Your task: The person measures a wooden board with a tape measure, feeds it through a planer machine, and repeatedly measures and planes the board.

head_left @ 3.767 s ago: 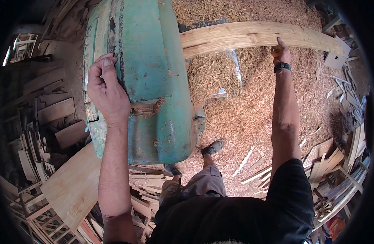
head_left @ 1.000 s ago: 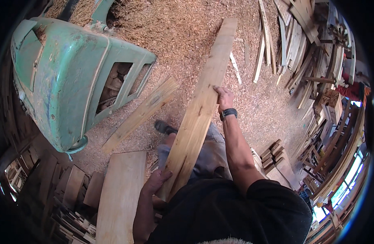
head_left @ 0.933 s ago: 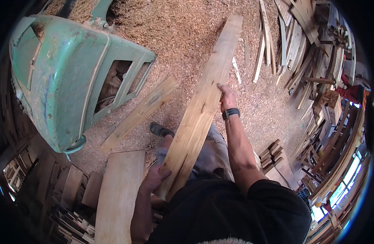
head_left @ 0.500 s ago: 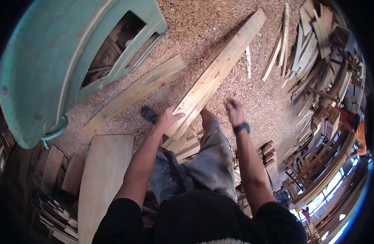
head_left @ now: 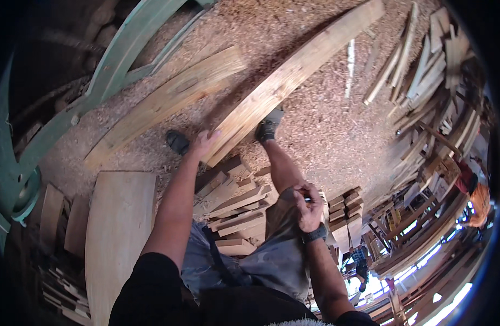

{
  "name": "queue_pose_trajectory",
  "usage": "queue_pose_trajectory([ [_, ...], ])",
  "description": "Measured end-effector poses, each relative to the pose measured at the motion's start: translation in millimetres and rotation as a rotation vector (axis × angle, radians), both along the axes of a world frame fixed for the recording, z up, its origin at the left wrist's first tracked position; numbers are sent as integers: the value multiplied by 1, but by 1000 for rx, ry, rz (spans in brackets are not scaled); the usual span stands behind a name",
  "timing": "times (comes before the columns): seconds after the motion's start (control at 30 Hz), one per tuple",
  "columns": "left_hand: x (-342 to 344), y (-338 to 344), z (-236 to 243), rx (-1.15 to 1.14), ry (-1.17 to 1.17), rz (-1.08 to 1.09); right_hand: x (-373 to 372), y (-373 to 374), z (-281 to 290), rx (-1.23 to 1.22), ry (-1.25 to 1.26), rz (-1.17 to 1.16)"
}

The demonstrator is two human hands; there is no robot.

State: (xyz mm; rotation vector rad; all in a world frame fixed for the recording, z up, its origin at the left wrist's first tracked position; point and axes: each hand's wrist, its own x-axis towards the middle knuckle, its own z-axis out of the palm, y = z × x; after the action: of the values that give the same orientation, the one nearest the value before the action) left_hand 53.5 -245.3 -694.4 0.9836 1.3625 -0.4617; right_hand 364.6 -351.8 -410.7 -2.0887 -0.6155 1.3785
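A long pale plank (head_left: 296,73) slants from the middle toward the upper right over the shaving-strewn floor. My left hand (head_left: 205,142) grips its near end. My right hand (head_left: 308,206) is off the plank, beside my right knee, its fingers curled around something small that I cannot make out. A second board (head_left: 163,103) lies to the left of the plank. Short offcuts (head_left: 233,217) are piled between my legs and the wide pale board (head_left: 119,233) at lower left.
The green metal machine (head_left: 122,60) occupies the upper left. Loose strips and boards (head_left: 424,70) are heaped along the right. A person in orange and dark red (head_left: 475,201) and another in blue check (head_left: 359,263) are at the far right and lower right.
My right hand has let go of the plank and moved down beside my knee. My left hand still holds the plank's end, now farther from my body. The view has shifted.
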Motion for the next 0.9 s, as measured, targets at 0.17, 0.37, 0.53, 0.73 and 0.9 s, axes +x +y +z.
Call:
queue_pose_trajectory([
  [0.17,11,-16,-46,76,128,-16,11,-2,2,29,-16,11],
  [0.37,-19,8,-75,290,278,45,10,10,8,45,-27,30],
  [0.53,-18,65,-64,654,319,-42,12,7,11,-20,-22,2],
  [0.73,-25,135,-109,780,450,-298,14,-1,11,25,-128,162],
  [0.9,-15,166,-113,652,498,-460,6,5,13,-23,-174,238],
])
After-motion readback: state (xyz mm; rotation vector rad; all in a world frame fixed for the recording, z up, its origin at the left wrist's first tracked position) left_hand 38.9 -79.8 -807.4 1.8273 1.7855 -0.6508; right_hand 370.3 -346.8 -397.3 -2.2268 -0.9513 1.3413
